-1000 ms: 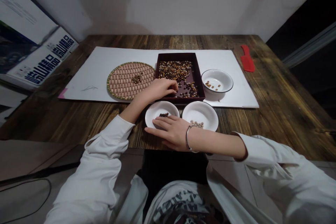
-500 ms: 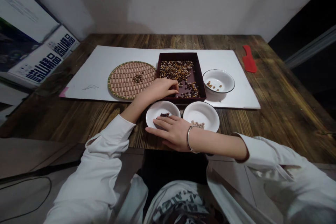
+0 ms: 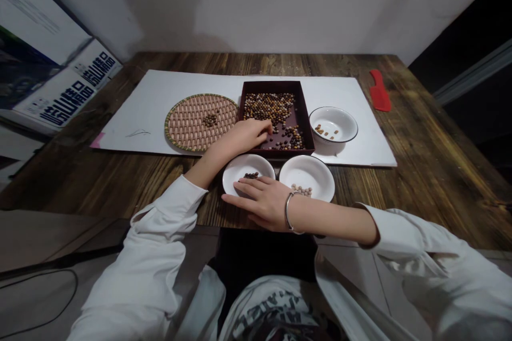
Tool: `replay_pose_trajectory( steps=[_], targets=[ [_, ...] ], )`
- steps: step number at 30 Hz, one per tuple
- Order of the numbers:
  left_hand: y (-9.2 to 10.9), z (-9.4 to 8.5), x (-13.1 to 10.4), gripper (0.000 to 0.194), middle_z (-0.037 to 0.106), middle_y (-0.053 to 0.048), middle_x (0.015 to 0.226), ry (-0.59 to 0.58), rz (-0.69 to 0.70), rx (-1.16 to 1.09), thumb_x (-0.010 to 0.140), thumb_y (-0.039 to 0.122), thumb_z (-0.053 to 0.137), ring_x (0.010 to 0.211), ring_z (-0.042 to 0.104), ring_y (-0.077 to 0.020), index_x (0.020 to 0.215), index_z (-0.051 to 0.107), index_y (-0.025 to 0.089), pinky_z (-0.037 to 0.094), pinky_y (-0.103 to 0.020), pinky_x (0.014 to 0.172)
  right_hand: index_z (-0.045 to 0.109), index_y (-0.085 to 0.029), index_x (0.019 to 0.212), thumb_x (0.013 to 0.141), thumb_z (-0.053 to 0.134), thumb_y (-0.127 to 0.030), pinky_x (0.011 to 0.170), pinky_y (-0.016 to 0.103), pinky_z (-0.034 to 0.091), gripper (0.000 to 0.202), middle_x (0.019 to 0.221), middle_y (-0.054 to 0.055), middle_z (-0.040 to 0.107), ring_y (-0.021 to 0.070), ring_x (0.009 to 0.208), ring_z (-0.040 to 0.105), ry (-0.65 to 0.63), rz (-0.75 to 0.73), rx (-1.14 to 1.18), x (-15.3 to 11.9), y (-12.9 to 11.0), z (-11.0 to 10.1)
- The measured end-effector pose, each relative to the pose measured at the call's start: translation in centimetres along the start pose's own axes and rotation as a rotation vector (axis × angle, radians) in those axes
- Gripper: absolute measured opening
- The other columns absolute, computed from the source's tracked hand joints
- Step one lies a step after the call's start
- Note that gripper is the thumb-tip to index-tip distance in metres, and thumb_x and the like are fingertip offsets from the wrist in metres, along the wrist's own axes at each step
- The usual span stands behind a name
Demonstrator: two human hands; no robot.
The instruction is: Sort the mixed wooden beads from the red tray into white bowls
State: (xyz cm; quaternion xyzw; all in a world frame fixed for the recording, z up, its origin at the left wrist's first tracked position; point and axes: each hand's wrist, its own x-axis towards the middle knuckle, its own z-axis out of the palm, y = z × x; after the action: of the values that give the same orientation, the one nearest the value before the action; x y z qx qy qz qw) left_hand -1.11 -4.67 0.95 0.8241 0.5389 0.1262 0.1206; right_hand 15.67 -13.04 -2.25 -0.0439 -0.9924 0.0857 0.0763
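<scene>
My left hand (image 3: 251, 133) reaches over the near left part of a dark red box (image 3: 295, 115) with its fingers curled down. Its fingertips are close together above the beads, and whatever they hold is hidden. Many small brown, yellow and pale beads (image 3: 266, 106) are spread across the box. My right hand (image 3: 266, 203), fingers stretched out, rests over the front of a white bowl (image 3: 234, 170) with several dark beads (image 3: 251, 175) in it. Beside it, partly behind my right wrist, a second white bowl (image 3: 318, 173) holds several pale beads (image 3: 302, 189).
A round woven mat (image 3: 184, 122) bears a small heap of brown beads (image 3: 210, 119). Right of the box stands a dark-rimmed white bowl (image 3: 346, 123) with several yellow pieces (image 3: 326, 131). A white board (image 3: 132, 112) lies beneath them. A red scraper-like tool (image 3: 380, 97) lies at far right.
My left fingertips have lifted slightly from the beads near the box's front edge. The right hand and the bowls stay where they were.
</scene>
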Motion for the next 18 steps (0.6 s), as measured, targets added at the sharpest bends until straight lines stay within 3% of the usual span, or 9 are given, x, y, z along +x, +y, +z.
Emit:
replay_pose_trajectory(
  steps=[6,12,18],
  targets=[
    [-0.2,0.2,0.2,0.028,0.069,-0.005,0.105,0.017,0.023,-0.018,0.087,0.015,0.042,0.097,0.062,-0.0171,0.099,0.067,0.017,0.045,-0.028,0.09,0.03,-0.016,0.148,0.092,0.046,-0.028,0.098,0.046,0.037,0.06,0.138,0.019,0.048,0.0284,0.128,0.043,-0.024,0.01,0.009,0.0,0.0,-0.1],
    [0.0,0.2,0.2,0.029,0.065,-0.008,0.108,0.052,0.017,0.026,0.089,0.014,0.04,0.099,0.059,-0.0189,0.103,0.066,0.015,0.045,-0.031,0.091,0.032,-0.015,0.147,0.092,0.044,-0.029,0.099,0.046,0.037,0.058,0.137,0.019,0.049,0.0289,0.128,0.044,-0.012,0.009,0.009,0.1,0.0,-0.1],
    [1.2,0.3,-0.2,0.029,0.058,-0.016,0.108,0.159,-0.087,0.303,0.091,0.014,0.038,0.109,0.05,-0.0277,0.103,0.063,0.01,0.042,-0.04,0.094,0.031,-0.016,0.147,0.091,0.047,-0.029,0.099,0.046,0.037,0.06,0.137,0.019,0.049,0.0285,0.126,0.046,0.0,0.01,0.016,0.0,0.1,0.1]
  ],
)
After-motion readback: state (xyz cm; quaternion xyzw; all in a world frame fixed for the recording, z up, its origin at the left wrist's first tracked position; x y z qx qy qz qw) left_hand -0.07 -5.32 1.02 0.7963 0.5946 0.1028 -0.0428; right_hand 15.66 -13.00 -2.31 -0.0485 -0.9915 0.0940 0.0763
